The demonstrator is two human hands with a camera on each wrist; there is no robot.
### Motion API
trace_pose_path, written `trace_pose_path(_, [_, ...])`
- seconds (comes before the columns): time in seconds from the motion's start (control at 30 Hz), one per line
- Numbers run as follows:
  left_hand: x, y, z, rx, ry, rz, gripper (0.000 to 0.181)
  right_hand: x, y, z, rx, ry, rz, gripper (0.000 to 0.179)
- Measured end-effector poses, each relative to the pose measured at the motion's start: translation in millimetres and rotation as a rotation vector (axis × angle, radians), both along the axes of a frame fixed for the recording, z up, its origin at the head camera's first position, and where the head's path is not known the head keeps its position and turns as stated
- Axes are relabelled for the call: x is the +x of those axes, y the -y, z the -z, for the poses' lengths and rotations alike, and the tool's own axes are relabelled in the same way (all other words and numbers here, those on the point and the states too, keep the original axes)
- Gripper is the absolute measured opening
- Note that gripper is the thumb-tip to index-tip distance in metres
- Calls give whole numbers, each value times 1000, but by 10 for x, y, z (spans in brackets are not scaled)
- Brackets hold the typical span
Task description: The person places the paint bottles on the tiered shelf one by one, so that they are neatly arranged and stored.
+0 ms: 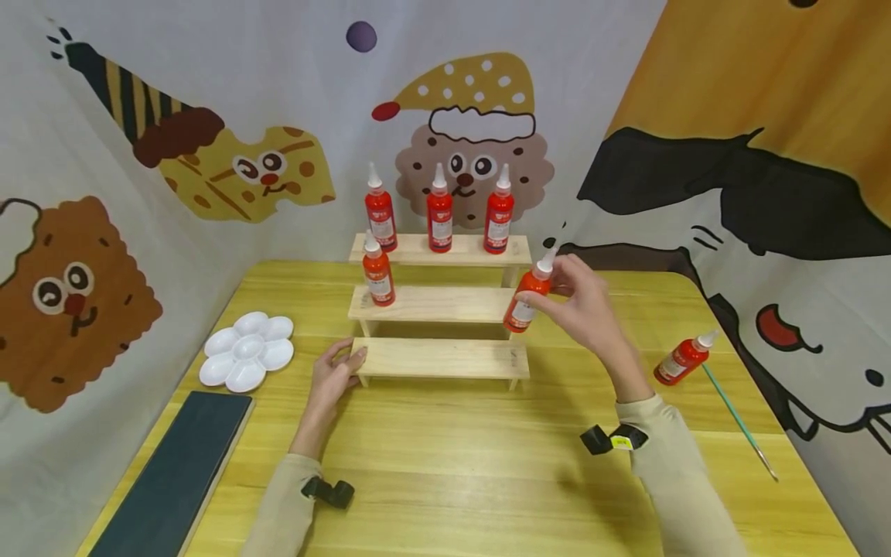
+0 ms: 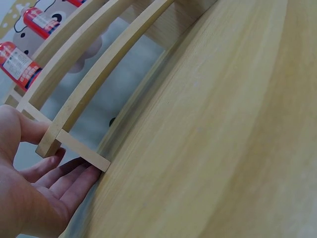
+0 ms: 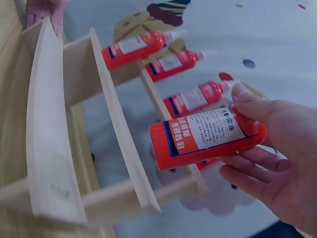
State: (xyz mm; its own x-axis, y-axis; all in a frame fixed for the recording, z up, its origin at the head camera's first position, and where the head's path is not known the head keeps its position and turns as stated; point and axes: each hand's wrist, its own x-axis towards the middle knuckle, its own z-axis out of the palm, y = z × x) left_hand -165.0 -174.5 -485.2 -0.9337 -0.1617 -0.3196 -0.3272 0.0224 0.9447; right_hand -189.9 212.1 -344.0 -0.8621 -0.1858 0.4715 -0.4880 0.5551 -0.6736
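Note:
My right hand (image 1: 586, 305) pinches a red ink bottle (image 3: 203, 136) with a white nozzle, thumb on one side and fingers on the other. The bottle tilts over the right end of the middle step of a three-step wooden rack (image 1: 438, 358). At the rack's left, my left hand (image 1: 332, 377) grips the end of the lowest step, thumb on top and fingers beneath, as the left wrist view shows. One similar bottle (image 1: 379, 278) stands at the left of the middle step. Three more, including the centre bottle (image 1: 439, 220), line the top step.
On the right of the table (image 1: 445, 472), another red bottle (image 1: 682, 360) stands near a thin green paintbrush (image 1: 734, 414). A white flower-shaped palette (image 1: 247, 350) and a dark flat board (image 1: 174, 472) lie at the left. A cartoon-printed cloth (image 1: 278, 70) hangs behind.

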Motion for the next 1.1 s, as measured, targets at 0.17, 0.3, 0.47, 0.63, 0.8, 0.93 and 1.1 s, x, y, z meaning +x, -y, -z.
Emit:
trace_pose_path(0.17, [-4,5,8,6,-5,-2,56,-142,280,-45,-3,1,-28,43])
trace_pose_path(0.3, [-5,9,1,4,-7,-7,56,-279,512,-68,-13,-11,-61,45])
trace_pose_path(0.47, [3,0,-26,19,-15,-7,57,-435,806,-82,-10,-20,-68,48])
trace_pose_path(0.63, [5,-16,-34,37,-26,-11,57,-518,1051,-61,-37,-13,-30,50])
trace_pose_path(0.8, [8,-23,-16,31,-25,-16,55,-558,1219,39,-14,-4,2,51])
trace_pose_path(0.93, [8,-15,-2,22,-19,-15,54,-577,1308,111,24,-33,10,53])
trace_pose_path(1.1, [11,-9,-10,23,-14,-13,55,-579,1363,138,24,-48,16,52])
